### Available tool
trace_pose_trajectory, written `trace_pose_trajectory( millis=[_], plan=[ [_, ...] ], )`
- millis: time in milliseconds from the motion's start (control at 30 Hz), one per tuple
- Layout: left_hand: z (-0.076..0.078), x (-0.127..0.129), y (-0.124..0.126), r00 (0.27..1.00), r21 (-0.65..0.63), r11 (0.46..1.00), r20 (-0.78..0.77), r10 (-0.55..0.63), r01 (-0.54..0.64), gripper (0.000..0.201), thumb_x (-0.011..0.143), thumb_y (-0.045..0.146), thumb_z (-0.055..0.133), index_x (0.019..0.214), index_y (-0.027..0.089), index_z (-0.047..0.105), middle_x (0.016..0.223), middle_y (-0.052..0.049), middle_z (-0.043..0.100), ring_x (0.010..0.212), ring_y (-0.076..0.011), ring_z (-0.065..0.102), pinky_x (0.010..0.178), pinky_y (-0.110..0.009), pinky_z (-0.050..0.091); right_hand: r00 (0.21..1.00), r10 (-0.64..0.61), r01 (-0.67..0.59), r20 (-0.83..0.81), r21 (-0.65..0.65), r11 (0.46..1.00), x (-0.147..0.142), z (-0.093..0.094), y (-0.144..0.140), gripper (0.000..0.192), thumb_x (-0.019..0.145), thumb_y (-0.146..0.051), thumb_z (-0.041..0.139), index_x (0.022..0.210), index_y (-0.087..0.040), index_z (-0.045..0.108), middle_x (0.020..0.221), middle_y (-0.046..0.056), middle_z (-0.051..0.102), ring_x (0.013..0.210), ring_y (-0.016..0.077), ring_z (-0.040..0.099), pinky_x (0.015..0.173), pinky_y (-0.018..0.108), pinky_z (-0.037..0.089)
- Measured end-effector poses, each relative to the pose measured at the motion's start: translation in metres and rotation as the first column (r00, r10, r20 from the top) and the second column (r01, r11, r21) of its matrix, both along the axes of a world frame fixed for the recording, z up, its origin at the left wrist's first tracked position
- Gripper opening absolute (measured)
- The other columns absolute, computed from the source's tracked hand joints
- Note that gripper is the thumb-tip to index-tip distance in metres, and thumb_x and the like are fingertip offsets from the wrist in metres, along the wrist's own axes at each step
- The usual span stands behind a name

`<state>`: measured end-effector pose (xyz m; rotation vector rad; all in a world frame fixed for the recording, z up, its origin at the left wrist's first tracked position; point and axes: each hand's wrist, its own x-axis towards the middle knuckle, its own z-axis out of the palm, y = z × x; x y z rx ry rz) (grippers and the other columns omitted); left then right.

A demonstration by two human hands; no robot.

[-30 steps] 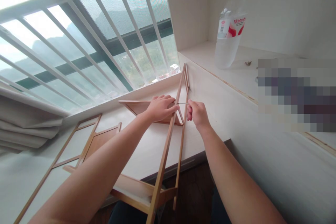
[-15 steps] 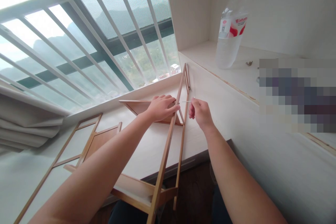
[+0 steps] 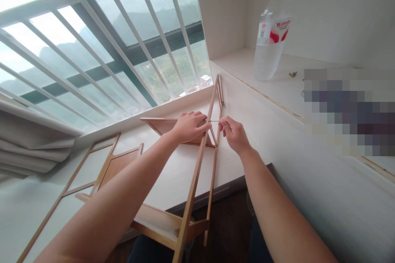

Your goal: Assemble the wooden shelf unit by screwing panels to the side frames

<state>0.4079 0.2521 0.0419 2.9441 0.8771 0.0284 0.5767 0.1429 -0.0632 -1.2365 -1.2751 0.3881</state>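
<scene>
A slim wooden rack frame [image 3: 197, 166] leans across the middle of the view, its posts running from the window corner down towards my legs. My left hand [image 3: 189, 126] is closed around its near post, where a wooden shelf panel [image 3: 159, 125] meets it. From the right, my right hand [image 3: 235, 134] pinches a thin metal hex key [image 3: 215, 121]. The key points left at the post beside my left fingers. Its tip and the fastener are too small to make out. A lower wooden shelf [image 3: 160, 218] joins the frame near my knees.
Another wooden frame section [image 3: 78, 189] lies at the left on the white sill. On the right ledge stand a water bottle [image 3: 271, 37] and a few small metal pieces [image 3: 292, 74], near a pixelated patch. A white railing [image 3: 148, 45] and grey curtain [image 3: 33, 139] border the window.
My right hand has shifted slightly left towards the post, and its grip on the hex key has turned. Less of the key shows. The left hand and frame stay still.
</scene>
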Motion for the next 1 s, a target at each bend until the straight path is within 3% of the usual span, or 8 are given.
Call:
trace_pose_trajectory(
  millis=[467, 567, 667, 767, 900, 1000],
  plan=[
    [-0.001, 0.000, 0.001, 1.000, 0.002, 1.000, 0.000, -0.006, 0.006, 0.053, 0.099, 0.070, 0.034, 0.098, 0.025, 0.062, 0.116, -0.006, 0.069, 0.110, -0.0301, 0.061, 0.096, -0.047, 0.037, 0.997, 0.051, -0.050, -0.057, 0.011, 0.999, 0.002, -0.007, 0.002, 0.036, 0.106, -0.049, 0.046, 0.090, -0.023, 0.063, 0.076, 0.000, 0.063, 0.060, 0.0142, 0.054, 0.064, 0.027, 0.045],
    [-0.002, 0.000, 0.002, 1.000, 0.004, 1.000, 0.002, -0.011, 0.011, 0.054, 0.099, 0.070, 0.034, 0.098, 0.025, 0.062, 0.114, -0.006, 0.069, 0.110, -0.0301, 0.061, 0.096, -0.047, 0.037, 0.979, 0.057, -0.060, -0.196, -0.011, 0.998, -0.003, -0.001, 0.002, 0.043, 0.104, -0.051, 0.049, 0.076, -0.021, 0.061, 0.069, 0.001, 0.062, 0.057, 0.0135, 0.054, 0.058, 0.026, 0.043],
    [-0.002, 0.001, 0.002, 1.000, 0.003, 1.000, 0.000, -0.007, 0.007, 0.053, 0.098, 0.070, 0.034, 0.097, 0.025, 0.062, 0.115, -0.006, 0.069, 0.110, -0.0301, 0.061, 0.096, -0.047, 0.037, 0.913, 0.090, -0.107, -0.398, -0.021, 0.994, -0.011, 0.005, 0.003, 0.048, 0.101, -0.051, 0.052, 0.065, -0.020, 0.058, 0.057, 0.000, 0.059, 0.050, 0.0132, 0.051, 0.049, 0.026, 0.039],
    [-0.003, 0.000, 0.002, 1.000, 0.001, 1.000, -0.001, -0.003, 0.003, 0.053, 0.098, 0.070, 0.034, 0.097, 0.024, 0.062, 0.115, -0.006, 0.069, 0.110, -0.0303, 0.061, 0.095, -0.047, 0.037, 0.865, 0.097, -0.119, -0.493, -0.014, 0.993, -0.016, 0.010, 0.004, 0.046, 0.099, -0.045, 0.054, 0.061, -0.020, 0.058, 0.051, 0.000, 0.056, 0.045, 0.0127, 0.049, 0.046, 0.026, 0.037],
    [-0.003, -0.001, 0.002, 1.000, 0.004, 1.000, 0.001, -0.005, 0.005, 0.053, 0.099, 0.070, 0.034, 0.098, 0.025, 0.063, 0.116, -0.005, 0.069, 0.110, -0.0299, 0.061, 0.095, -0.046, 0.037, 0.880, 0.008, -0.023, -0.475, -0.026, 0.999, -0.012, 0.011, 0.003, 0.046, 0.101, -0.043, 0.052, 0.061, -0.021, 0.056, 0.051, 0.000, 0.056, 0.045, 0.0127, 0.048, 0.046, 0.027, 0.037],
    [-0.003, -0.001, 0.003, 1.000, 0.003, 1.000, 0.001, -0.006, 0.006, 0.053, 0.099, 0.070, 0.034, 0.098, 0.025, 0.063, 0.116, -0.005, 0.069, 0.110, -0.0295, 0.061, 0.095, -0.046, 0.037, 0.928, -0.025, 0.018, -0.372, -0.023, 1.000, -0.004, 0.006, 0.002, 0.047, 0.103, -0.048, 0.050, 0.065, -0.021, 0.056, 0.055, 0.000, 0.056, 0.049, 0.0134, 0.049, 0.051, 0.027, 0.040]
  ],
)
